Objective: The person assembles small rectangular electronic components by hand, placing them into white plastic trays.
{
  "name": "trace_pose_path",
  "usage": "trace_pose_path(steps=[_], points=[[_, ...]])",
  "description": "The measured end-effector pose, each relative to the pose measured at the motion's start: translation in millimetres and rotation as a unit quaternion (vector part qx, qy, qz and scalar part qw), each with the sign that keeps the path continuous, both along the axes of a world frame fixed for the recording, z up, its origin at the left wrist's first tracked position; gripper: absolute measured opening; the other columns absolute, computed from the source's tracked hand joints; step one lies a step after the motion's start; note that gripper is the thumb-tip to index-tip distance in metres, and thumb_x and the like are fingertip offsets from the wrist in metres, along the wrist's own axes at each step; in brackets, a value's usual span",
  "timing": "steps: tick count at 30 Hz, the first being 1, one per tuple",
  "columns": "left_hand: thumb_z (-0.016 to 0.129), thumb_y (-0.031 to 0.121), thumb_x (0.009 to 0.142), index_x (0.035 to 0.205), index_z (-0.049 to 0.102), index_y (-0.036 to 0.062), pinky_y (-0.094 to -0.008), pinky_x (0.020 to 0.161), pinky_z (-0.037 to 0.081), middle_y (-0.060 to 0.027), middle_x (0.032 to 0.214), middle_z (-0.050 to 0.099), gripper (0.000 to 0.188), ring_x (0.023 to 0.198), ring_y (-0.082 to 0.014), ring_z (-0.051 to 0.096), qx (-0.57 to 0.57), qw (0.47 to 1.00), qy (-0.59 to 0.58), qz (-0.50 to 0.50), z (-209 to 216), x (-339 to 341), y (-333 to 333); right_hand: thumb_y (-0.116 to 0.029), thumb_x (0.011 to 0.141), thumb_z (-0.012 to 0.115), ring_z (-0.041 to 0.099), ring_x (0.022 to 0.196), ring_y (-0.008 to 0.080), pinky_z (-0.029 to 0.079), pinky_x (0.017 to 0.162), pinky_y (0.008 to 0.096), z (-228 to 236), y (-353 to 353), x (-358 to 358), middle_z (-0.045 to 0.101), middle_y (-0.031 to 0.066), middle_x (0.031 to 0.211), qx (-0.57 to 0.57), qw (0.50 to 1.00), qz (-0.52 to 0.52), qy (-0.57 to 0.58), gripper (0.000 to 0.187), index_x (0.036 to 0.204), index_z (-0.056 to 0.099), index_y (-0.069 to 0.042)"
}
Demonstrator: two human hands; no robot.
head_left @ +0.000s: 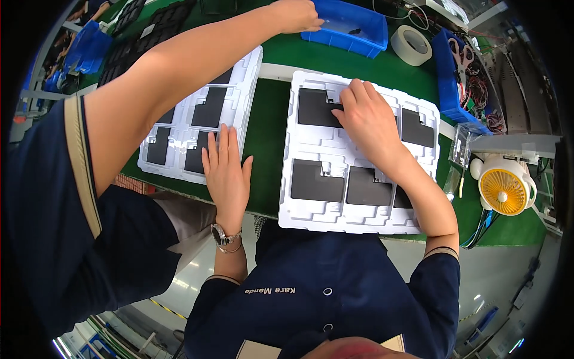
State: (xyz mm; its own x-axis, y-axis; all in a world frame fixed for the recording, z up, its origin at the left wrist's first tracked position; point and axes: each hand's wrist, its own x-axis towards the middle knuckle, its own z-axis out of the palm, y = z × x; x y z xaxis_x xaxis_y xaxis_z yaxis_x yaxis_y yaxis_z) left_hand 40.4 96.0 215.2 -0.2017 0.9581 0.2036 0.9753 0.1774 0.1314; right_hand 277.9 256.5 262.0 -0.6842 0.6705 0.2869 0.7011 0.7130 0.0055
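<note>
My left hand [226,170] lies flat with its fingers stretched out, on the near right corner of a white tray [250,78] that seems to have a clear cover. Notched black flat parts [158,146] fill that tray's compartments. Over the upper middle of a second white tray [314,145], my right hand [368,119] is bent with its fingers together and its thumb against the edge of a compartment. Whatever it may grip is hidden beneath it. Several notched black flat parts [317,181] rest in the compartments around this hand.
A co-worker's arm [173,66] reaches across from the left, its hand [296,16] at a blue bin [344,40]. A tape roll [411,46], a blue box [449,90] with scissors [461,60] and wires, and a yellow-and-white fan [503,188] line the right side. Black trays [156,33] lie far left.
</note>
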Motion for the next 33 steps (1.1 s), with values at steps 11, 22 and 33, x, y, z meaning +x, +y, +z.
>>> trace_pose_path(steps=[11, 22, 33], points=[[0.061, 0.019, 0.091, 0.143, 0.041, 0.0036, -0.0495, 0.111, 0.031, -0.0116, 0.151, 0.039, 0.058, 0.137, -0.0356, 0.037, 0.011, 1.000, 0.012, 0.015, -4, -6, 4, -0.015, 0.073, 0.078, 0.055, 0.094, 0.0297, 0.051, 0.077, 0.0386, 2, 2, 13, 0.054, 0.0135, 0.099, -0.114, 0.988, 0.007, 0.104, 0.032, 0.091, 0.057, 0.001], [0.055, 0.011, 0.092, 0.142, 0.042, 0.0041, -0.0473, 0.110, 0.032, -0.0111, 0.150, 0.040, 0.052, 0.138, -0.0339, 0.038, 0.018, 1.000, 0.019, 0.017, -12, 3, 1, -0.012, 0.081, 0.071, 0.059, 0.078, 0.0321, 0.047, 0.068, 0.0422, 16, 8, 22, 0.059, 0.0115, 0.075, -0.269, 0.950, -0.016, 0.156, 0.020, 0.085, 0.054, -0.003], [0.061, 0.019, 0.093, 0.141, 0.042, 0.0006, -0.0420, 0.106, 0.038, -0.0155, 0.137, 0.053, 0.055, 0.125, -0.0321, 0.051, 0.149, 0.900, -0.404, -0.063, 28, 21, 13, -0.009, 0.086, 0.068, 0.046, 0.063, 0.0146, 0.041, 0.061, 0.0311, 41, -10, 22, 0.054, 0.0027, 0.070, -0.435, 0.861, 0.002, 0.262, 0.016, 0.088, 0.055, -0.001]])
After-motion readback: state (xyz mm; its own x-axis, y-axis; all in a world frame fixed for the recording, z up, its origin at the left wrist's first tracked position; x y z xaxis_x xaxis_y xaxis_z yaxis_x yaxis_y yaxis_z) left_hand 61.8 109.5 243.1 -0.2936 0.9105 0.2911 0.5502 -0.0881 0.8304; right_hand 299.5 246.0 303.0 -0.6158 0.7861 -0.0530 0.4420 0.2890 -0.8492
